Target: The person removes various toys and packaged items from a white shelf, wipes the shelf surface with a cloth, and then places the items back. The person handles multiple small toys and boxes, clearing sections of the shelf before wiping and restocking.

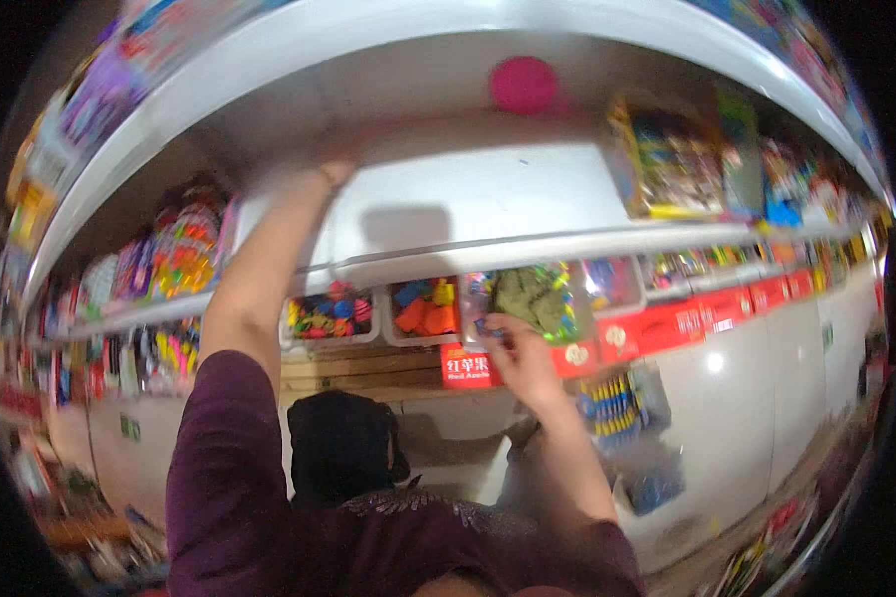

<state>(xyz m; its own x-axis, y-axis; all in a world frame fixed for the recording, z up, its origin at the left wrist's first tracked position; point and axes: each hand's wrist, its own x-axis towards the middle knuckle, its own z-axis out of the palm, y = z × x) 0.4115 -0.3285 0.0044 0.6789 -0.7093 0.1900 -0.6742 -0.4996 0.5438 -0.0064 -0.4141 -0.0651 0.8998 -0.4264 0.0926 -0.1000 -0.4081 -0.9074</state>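
My left hand (pixel 336 172) reaches deep into a white shelf (pixel 478 194), near its back. Blur and shadow hide its fingers, and I cannot tell whether it holds anything. Lower down, my right hand (pixel 524 362) is at the front edge of a clear plastic bin (pixel 579 328). Its fingers are bent close to an olive-green cloth-like item (pixel 526 298) lying in that bin. Whether the fingertips grip something small there is unclear. To the left stand a bin of orange, blue and yellow pieces (pixel 424 317) and another of small multicoloured toys (pixel 332 317).
A round pink object (pixel 524 84) is at the shelf's back. Packaged goods (pixel 668 164) stand on the right, with bright packs (pixel 187 254) on the left. Red boxes (pixel 676 324) line the lower level. A pack of yellow-and-blue items (pixel 612 407) lies on the tiled floor (pixel 747 418).
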